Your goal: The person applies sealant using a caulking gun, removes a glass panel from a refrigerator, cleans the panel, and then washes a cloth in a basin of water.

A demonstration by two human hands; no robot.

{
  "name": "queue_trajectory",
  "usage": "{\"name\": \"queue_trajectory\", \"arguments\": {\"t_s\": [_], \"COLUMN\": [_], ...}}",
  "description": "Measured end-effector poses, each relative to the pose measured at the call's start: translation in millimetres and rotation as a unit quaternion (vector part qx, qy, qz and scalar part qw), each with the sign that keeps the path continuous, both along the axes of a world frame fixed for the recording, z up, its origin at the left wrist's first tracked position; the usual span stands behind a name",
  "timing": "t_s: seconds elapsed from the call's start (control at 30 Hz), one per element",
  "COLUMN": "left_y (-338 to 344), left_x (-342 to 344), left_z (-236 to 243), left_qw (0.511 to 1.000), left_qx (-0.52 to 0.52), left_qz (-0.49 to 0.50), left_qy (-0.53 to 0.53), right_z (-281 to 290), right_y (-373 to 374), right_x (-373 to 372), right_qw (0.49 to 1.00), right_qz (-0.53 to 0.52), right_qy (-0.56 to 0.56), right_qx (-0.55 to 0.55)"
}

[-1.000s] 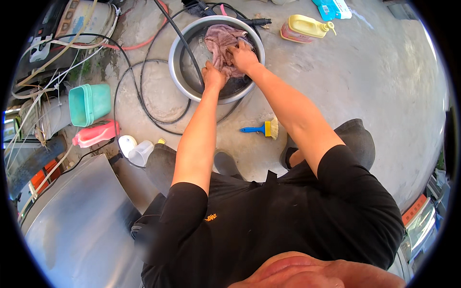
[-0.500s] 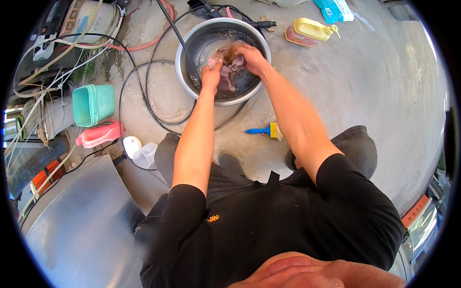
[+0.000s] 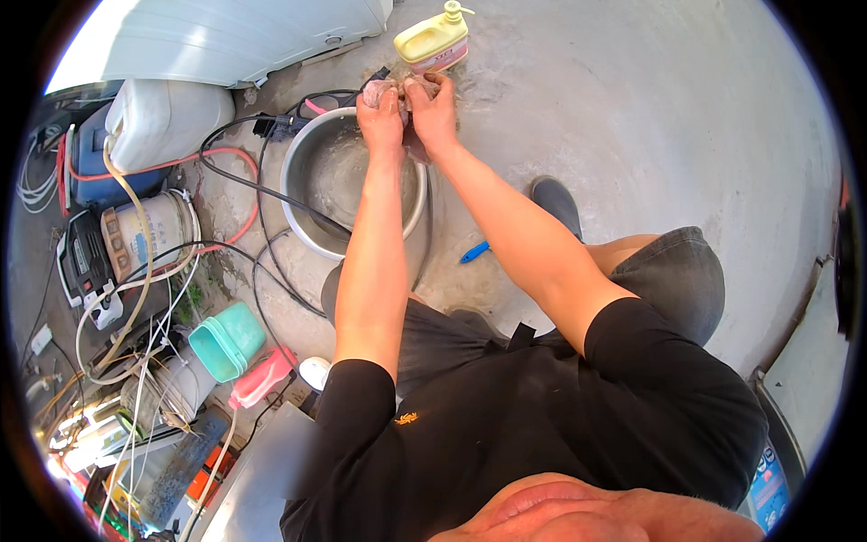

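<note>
A wet, wadded pinkish-brown rag [image 3: 377, 93] is gripped between my two hands just past the far right rim of a round metal basin [image 3: 289, 194]. My left hand [image 3: 383, 126] has its fingers wrapped round one end. Closed on the other end is my right hand [image 3: 433, 113], its thumb and fingers bent over the cloth. Part of the rag is hidden behind the fingers. A little murky water appears to lie in the basin, and my left forearm covers some of its right side.
A yellow pump jug [image 3: 438, 45] stands beyond my hands. A black hose [image 3: 271, 191] crosses the basin and loops over the floor. Near my legs lies a blue-handled brush [image 3: 473, 253]. At left are a green tub [image 3: 226, 339], a pink bottle [image 3: 264, 375] and a white jerrycan [image 3: 172, 122].
My hands have lifted the rag out of the basin and carried it past the far right rim. The whole view has turned, so the basin now sits further left.
</note>
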State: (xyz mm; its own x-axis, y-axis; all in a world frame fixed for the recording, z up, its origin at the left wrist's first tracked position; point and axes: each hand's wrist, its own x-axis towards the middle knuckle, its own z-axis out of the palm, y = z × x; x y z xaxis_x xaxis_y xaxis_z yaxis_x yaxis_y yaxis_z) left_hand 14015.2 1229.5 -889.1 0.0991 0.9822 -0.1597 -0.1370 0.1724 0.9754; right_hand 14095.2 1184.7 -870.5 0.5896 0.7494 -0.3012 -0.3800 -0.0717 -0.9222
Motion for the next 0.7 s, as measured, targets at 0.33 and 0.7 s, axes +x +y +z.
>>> {"name": "queue_trajectory", "arguments": {"t_s": [0.33, 0.7], "left_y": [-18, -35], "left_x": [31, 31], "left_z": [-11, -13], "left_qw": [0.985, 0.997], "left_qx": [-0.154, -0.049], "left_qz": [0.032, -0.055], "left_qy": [-0.067, 0.038], "right_z": [-24, -42], "right_y": [-19, -10], "right_x": [8, 45], "right_qw": [0.993, 0.972], "right_qz": [0.017, 0.026], "right_qy": [0.098, 0.232], "right_qx": [0.059, -0.011]}}
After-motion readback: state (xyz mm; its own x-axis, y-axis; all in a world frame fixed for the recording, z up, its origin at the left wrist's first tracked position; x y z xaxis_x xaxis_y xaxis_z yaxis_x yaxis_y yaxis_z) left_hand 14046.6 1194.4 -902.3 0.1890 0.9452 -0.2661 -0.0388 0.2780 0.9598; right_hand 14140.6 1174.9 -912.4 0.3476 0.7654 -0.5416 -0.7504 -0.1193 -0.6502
